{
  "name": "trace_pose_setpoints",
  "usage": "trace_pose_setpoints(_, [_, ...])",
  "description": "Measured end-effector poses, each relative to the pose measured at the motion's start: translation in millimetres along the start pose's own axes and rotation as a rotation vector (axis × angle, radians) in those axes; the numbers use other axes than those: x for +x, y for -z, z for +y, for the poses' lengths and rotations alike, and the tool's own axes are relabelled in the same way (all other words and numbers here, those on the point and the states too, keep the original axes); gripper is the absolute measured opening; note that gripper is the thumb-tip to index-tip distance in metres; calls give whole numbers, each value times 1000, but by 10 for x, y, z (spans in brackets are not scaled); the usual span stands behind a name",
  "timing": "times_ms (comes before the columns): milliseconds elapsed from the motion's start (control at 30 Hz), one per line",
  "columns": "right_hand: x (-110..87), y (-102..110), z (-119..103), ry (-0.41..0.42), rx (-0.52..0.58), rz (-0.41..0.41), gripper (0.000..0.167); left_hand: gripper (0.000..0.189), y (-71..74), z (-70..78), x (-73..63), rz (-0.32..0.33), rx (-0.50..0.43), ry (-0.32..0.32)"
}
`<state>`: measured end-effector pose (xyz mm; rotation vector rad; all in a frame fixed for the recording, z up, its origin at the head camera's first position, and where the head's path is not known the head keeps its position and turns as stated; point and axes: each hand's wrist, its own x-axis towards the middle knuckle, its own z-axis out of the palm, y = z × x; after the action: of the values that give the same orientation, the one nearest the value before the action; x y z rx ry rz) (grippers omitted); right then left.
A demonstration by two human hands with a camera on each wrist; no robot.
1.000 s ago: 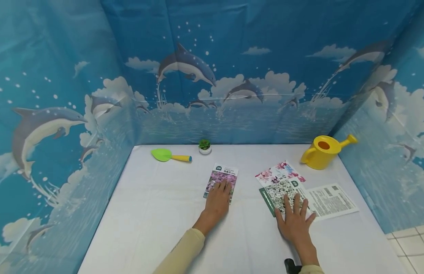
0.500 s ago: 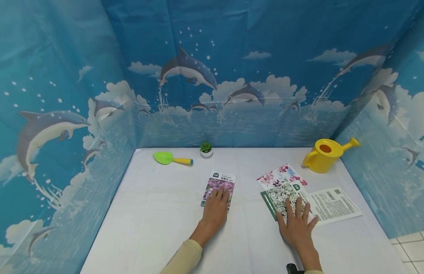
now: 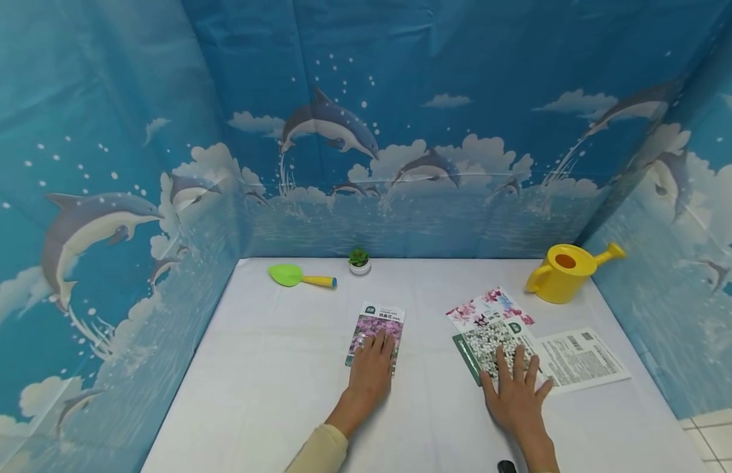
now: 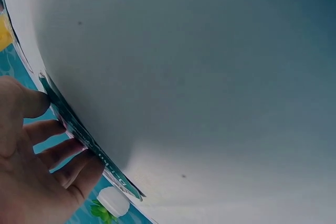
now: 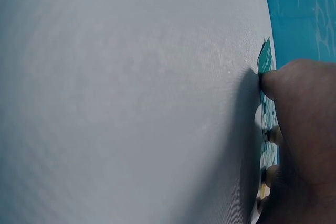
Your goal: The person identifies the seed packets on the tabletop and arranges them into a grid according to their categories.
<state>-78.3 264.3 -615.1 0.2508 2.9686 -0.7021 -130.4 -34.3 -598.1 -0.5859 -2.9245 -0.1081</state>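
Observation:
In the head view my left hand point(image 3: 370, 373) lies on a seed packet point(image 3: 377, 323) with pink flowers, its fingers extended over the lower half. The left wrist view shows the thumb at the packet's edge point(image 4: 79, 129) and the fingertips touching its face. My right hand point(image 3: 517, 402), fingers spread, rests on a white-flower seed packet point(image 3: 486, 341) with a green edge. Under that packet's far side lies a packet with pink blossoms point(image 3: 466, 315). To its right a packet lies back side up point(image 3: 584, 360), printed with text, partly overlapped.
A green toy trowel point(image 3: 287, 274) with a yellow handle lies at the back left of the white table point(image 3: 247, 394). Right of it stands a small potted succulent point(image 3: 359, 263). A yellow watering can point(image 3: 559, 274) stands at the back right. Dolphin-print cloth point(image 3: 389, 217) encloses the table.
The pink-flower packet has slid slightly left and toward me under my left hand. My right hand and its packets have stayed put. The head view has shifted a little.

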Motion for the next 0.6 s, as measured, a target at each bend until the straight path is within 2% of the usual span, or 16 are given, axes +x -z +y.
trace_pose_setpoints(267, [11, -5, 4, -7, -20, -42, 80, 51, -26, -26, -60, -24, 2, 19])
trace_pose_setpoints(600, [42, -20, 27, -21, -40, -66, 82, 50, -28, -38, -106, -11, 11, 27])
